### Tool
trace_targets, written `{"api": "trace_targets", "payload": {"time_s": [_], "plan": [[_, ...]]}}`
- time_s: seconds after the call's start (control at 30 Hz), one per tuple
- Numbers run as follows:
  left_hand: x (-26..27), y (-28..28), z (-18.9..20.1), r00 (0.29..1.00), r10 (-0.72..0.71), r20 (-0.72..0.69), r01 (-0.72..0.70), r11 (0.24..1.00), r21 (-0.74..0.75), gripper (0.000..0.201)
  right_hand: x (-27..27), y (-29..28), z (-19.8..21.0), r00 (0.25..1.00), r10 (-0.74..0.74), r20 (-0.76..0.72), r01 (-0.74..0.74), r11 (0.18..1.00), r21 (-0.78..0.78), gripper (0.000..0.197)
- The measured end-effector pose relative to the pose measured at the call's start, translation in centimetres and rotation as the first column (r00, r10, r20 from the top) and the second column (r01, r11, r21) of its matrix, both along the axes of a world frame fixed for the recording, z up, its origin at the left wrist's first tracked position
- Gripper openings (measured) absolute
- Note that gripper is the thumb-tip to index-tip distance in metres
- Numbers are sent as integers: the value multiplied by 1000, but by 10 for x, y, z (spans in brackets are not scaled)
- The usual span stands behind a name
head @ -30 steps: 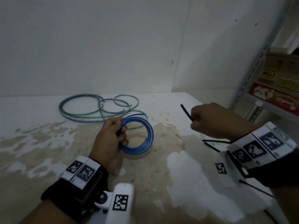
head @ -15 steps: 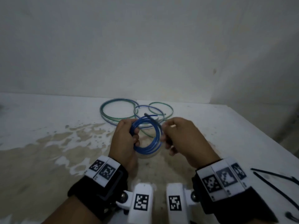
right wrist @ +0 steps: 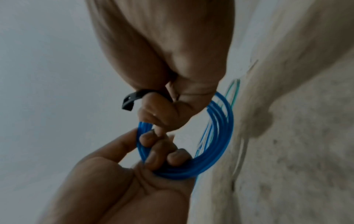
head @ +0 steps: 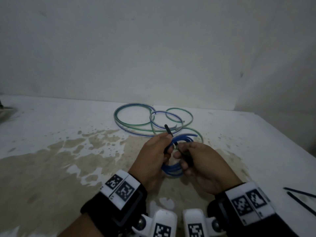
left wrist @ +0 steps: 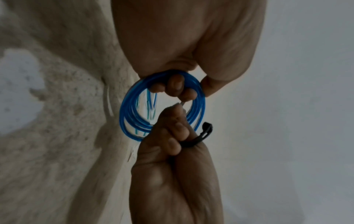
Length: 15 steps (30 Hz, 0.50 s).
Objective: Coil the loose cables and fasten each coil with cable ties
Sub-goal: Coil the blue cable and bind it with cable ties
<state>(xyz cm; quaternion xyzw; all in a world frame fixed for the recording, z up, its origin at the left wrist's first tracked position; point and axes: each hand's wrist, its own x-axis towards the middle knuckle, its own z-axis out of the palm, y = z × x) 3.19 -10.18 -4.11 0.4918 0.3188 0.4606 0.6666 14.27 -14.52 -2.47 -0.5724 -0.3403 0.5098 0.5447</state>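
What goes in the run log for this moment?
left hand: grips blue coil | right hand: holds cable tie | tie: not fastened

My left hand grips the blue coil; my right hand pinches a black cable tie against it.

stained white table, loose cables, cable ties

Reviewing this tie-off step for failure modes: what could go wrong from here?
1. The left hand grips the blue coil at one spot only, so the free turns may spring apart.
2. The black cable tie, pinched by the right hand, isn't closed yet and may miss some turns.
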Motion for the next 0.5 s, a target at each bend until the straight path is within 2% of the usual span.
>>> {"api": "trace_targets", "payload": {"time_s": [0.1,0.23,0.3,0.37,0.5], "plan": [[-2,1,-1,1000,-22,-3,22,999,-35,33,-2,1,1,992,59,-116,-55,998,34,32],[-6,6,-1,994,105,23,-103,993,-63,23,-2,-3,5,975,68,-212,-54,996,71,29],[-9,8,0,989,150,7,-150,988,-26,23,-1,-4,5,988,89,-127,-74,990,116,21],[-11,10,0,983,182,-32,-182,983,17,24,-3,-6,3,993,103,56,-110,982,154,10],[-11,12,0,966,225,-131,-208,970,127,19,-6,-9,0,944,75,322,-145,969,199,17]]}}
